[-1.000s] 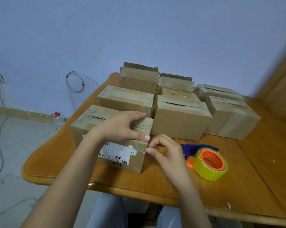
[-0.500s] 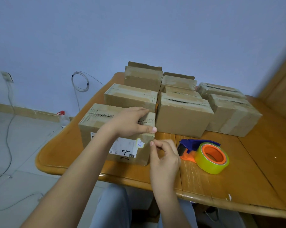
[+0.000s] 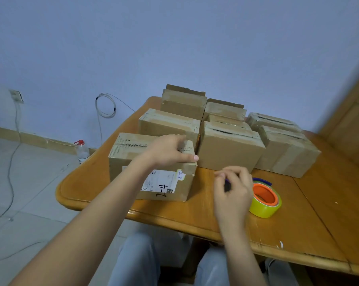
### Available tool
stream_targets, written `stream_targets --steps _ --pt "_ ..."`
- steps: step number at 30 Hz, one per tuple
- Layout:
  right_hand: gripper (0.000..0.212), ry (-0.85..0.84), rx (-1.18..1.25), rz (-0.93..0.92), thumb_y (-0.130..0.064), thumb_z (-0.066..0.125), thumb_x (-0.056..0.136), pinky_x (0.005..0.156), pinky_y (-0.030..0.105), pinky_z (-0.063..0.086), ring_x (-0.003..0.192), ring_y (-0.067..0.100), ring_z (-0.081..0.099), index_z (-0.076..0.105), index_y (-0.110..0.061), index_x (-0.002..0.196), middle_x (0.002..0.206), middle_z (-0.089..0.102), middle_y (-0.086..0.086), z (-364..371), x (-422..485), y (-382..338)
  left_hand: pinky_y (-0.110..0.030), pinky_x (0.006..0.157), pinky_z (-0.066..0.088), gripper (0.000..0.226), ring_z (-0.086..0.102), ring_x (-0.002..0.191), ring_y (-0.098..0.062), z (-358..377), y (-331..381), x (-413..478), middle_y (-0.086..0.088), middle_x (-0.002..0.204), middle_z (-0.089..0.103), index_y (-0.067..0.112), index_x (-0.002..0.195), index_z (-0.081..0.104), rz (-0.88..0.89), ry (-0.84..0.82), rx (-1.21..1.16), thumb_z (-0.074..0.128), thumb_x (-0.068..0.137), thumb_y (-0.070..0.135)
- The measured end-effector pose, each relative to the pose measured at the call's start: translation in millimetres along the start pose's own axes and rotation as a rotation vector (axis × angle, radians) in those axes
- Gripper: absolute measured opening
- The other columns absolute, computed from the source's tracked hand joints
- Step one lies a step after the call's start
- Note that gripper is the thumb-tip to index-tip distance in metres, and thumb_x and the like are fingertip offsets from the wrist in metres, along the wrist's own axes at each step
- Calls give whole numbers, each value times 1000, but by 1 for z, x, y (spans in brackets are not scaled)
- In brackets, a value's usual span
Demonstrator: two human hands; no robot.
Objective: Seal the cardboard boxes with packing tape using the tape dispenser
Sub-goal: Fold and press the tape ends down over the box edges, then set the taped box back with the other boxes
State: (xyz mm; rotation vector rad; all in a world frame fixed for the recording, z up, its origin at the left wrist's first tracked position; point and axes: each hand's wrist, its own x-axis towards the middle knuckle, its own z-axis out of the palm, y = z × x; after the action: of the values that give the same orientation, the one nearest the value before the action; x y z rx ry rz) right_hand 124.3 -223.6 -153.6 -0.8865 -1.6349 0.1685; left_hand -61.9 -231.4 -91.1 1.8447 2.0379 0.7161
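A cardboard box with a white label marked "2-4" stands near the front left of the wooden table. My left hand rests on its top at the right end, the thumb lying along the front top edge. To the right of the box lies the tape dispenser, a yellow roll on an orange hub with a blue body. My right hand is over its blue front end, fingers curled, with a dark part of the dispenser between thumb and fingers. That hand hides most of the blue body.
Several more brown boxes stand packed together behind the near box, up to the table's far edge. A wooden panel rises at the right. On the floor at the left are a plastic bottle and cables.
My right hand left the box's front right corner and moved right onto the dispenser's blue end. My left hand stayed on the box top.
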Motion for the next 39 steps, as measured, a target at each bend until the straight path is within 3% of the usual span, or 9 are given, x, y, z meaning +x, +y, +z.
stream_targets --steps 3,6,10,13,15,18,24,31,39 --pt "29 -57 93 22 -22 45 82 75 28 44 86 20 54 70 -11 73 83 58 0 -4 32 -1 -29 105 34 67 43 134 -17 -7 0 -6 -2 147 46 16 145 41 -3 72 -260 62 89 45" --pt "16 -393 161 -21 -19 57 87 90 37 46 104 15 53 71 -17 96 100 60 -4 6 60 -2 -23 103 30 60 39 136 -13 -25 -5 -15 3 147 45 18 142 46 40 166 -284 61 91 43" --pt "71 -958 72 -123 -44 68 82 114 39 26 138 10 23 37 -31 144 146 35 -8 25 94 -4 -32 114 14 112 12 147 -14 -64 -25 -21 2 161 13 27 153 19 15 -93 126 59 63 80" --pt "102 -1268 -84 -191 -56 71 76 118 42 11 145 10 -1 6 -33 152 159 6 -10 47 111 -9 -50 118 -5 148 -13 148 -18 -77 -40 -19 1 161 -13 34 153 -5 -64 -355 427 40 28 99" --pt "108 -1368 -228 -264 -64 65 75 118 48 2 145 15 -11 -5 -35 151 160 -5 -5 62 115 -13 -53 117 -6 153 -10 148 -19 -74 -46 -18 4 162 -11 40 151 -7 -85 -434 425 35 19 104" --pt "97 -1405 -365 -344 -67 55 81 117 49 -5 146 18 -12 -6 -39 150 160 -7 2 71 109 -19 -51 117 4 151 11 146 -22 -65 -53 -17 5 161 10 40 152 -1 -35 -383 464 24 19 107" --pt "95 -1293 -339 -394 -66 56 81 111 41 28 142 17 9 0 -34 151 157 11 0 54 97 -23 -40 113 20 145 28 133 -19 -59 -53 -23 4 150 29 37 153 1 72 -262 593 7 26 107" --pt "93 -1155 -435 -506 -69 51 81 108 36 31 137 18 23 4 -33 152 153 23 0 9 138 -43 -34 104 33 124 35 125 -16 -92 -6 -16 6 143 36 38 152 5 186 -158 614 29 46 97" --pt "89 -950 -441 -527 -66 59 78 92 33 37 126 15 30 11 -40 149 133 37 -3 -34 235 -71 -39 103 37 118 37 125 -18 -158 69 25 6 138 40 39 151 6 291 42 706 32 49 92"
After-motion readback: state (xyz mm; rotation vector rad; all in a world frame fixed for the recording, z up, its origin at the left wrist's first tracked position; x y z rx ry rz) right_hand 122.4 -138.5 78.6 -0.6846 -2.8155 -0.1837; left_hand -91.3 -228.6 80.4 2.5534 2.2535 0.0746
